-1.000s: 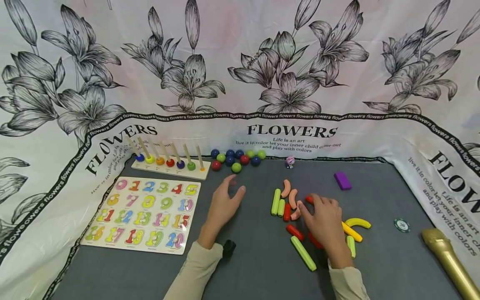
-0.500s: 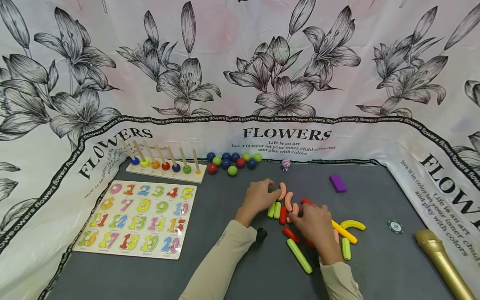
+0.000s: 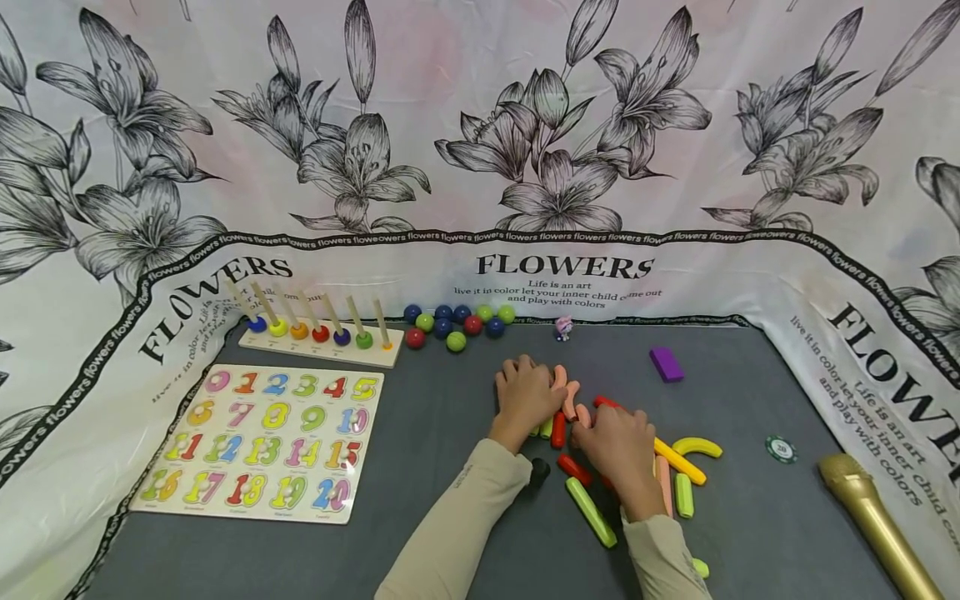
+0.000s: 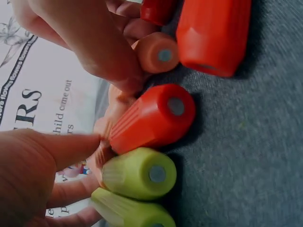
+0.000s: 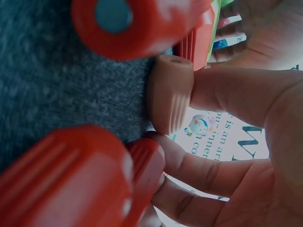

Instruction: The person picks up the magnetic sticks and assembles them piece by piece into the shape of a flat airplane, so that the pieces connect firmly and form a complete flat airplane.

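Magnetic building pieces, straight sticks and curved ones with grey magnet ends, lie about both hands. My right hand (image 3: 621, 457) pinches a peach magnetic piece (image 5: 173, 97) between thumb and index finger. Beside those fingers are red sticks (image 5: 147, 165). My left hand (image 3: 528, 398) reaches over the green sticks (image 4: 139, 172), its thumb touching the curved peach pieces (image 3: 572, 400) and its fingers extended at the sticks' far ends. A red stick (image 4: 154, 116) lies between the two hands. Nearer me are another red stick (image 3: 574, 469) and a long green stick (image 3: 591, 512).
Yellow pieces (image 3: 697, 447) and a short green stick (image 3: 683, 496) lie right of the hands. A purple block (image 3: 666, 364), poker chip (image 3: 781, 449) and gold microphone (image 3: 870, 508) are farther right. Leftward are a number board (image 3: 255, 446), peg stand (image 3: 322, 343) and several balls (image 3: 456, 342).
My left hand has come rightward from the bare table to the peach and green pieces, its fingers now over the green sticks. My right hand has shifted slightly left among the pieces.
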A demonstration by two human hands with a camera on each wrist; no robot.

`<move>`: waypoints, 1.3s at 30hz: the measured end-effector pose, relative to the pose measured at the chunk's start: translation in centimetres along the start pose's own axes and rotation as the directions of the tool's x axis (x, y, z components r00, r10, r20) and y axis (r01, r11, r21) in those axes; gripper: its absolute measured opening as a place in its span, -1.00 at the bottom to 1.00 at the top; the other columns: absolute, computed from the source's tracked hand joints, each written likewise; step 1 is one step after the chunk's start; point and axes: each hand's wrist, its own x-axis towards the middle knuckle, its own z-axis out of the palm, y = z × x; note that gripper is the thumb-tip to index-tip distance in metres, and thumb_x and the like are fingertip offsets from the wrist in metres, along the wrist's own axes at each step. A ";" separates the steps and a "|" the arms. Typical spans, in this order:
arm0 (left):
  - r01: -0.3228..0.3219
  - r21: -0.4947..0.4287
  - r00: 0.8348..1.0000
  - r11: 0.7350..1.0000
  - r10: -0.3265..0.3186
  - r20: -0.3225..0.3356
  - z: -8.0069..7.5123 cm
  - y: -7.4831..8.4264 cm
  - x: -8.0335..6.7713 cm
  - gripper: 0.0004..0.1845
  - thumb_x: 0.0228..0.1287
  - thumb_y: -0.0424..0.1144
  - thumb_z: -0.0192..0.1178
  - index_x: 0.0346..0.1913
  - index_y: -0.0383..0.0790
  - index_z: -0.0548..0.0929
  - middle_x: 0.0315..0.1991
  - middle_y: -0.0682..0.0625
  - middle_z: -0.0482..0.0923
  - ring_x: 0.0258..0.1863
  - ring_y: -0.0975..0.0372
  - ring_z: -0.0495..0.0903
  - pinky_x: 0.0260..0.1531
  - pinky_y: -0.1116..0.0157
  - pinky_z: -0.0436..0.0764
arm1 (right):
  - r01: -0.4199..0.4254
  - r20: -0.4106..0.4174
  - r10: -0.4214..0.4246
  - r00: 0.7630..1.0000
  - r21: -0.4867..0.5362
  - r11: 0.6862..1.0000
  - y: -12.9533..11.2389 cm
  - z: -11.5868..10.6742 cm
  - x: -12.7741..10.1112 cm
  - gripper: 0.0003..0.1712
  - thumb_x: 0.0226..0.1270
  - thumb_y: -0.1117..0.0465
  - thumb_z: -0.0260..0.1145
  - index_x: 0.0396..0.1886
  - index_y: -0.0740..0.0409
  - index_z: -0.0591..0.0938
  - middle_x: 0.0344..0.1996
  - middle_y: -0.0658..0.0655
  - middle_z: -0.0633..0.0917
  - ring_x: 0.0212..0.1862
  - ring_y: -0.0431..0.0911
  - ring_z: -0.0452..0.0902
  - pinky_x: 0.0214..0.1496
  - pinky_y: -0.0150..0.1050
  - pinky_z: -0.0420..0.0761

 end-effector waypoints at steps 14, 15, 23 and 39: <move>-0.037 -0.487 0.996 0.872 -0.008 -0.090 -5.1 -3.1 -3.4 -0.76 0.65 -0.13 0.20 -0.01 -0.25 0.75 0.01 -0.14 0.66 0.22 -0.09 0.50 0.23 -0.16 0.39 | 0.013 -0.106 0.008 0.994 0.196 0.981 -0.1 -1.7 -0.3 -0.65 0.52 0.12 0.35 -0.37 0.30 0.52 -0.59 0.19 0.51 -0.55 0.08 0.48 -0.46 -0.06 0.50; -0.041 -0.534 0.997 0.844 -0.005 -0.083 -5.5 -4.1 -4.1 -0.75 0.66 -0.14 0.19 0.03 -0.26 0.73 -0.05 -0.11 0.68 0.12 -0.04 0.56 0.18 -0.11 0.45 | 0.024 -0.105 -0.001 0.994 0.222 0.975 -0.2 -1.8 -0.3 -0.65 0.54 0.11 0.34 -0.33 0.31 0.53 -0.56 0.19 0.54 -0.53 0.06 0.49 -0.46 -0.10 0.50; -0.024 -0.743 0.996 0.669 -0.048 -0.075 -6.7 -13.0 -9.7 -0.69 0.72 -0.24 0.08 0.20 -0.41 0.66 -0.13 -0.13 0.71 -0.15 0.06 0.62 -0.11 0.15 0.53 | 0.151 -0.063 -0.137 0.989 0.336 0.930 -3.2 -1.0 0.2 -0.56 0.64 -0.04 0.30 -0.15 0.32 0.64 -0.42 0.16 0.67 -0.44 0.02 0.56 -0.27 -0.01 0.62; -0.010 -0.232 0.965 0.973 -0.052 -0.257 -5.0 -16.1 -11.3 -0.88 0.60 -0.49 0.13 -0.02 -0.48 0.64 -0.44 -0.22 0.58 -0.55 0.01 0.61 -0.50 0.07 0.62 | 0.368 -0.006 -0.385 0.923 0.313 0.876 -9.4 4.3 1.3 -0.74 0.54 0.16 0.44 -0.26 0.26 0.62 -0.55 0.07 0.51 -0.51 -0.05 0.44 -0.38 -0.08 0.50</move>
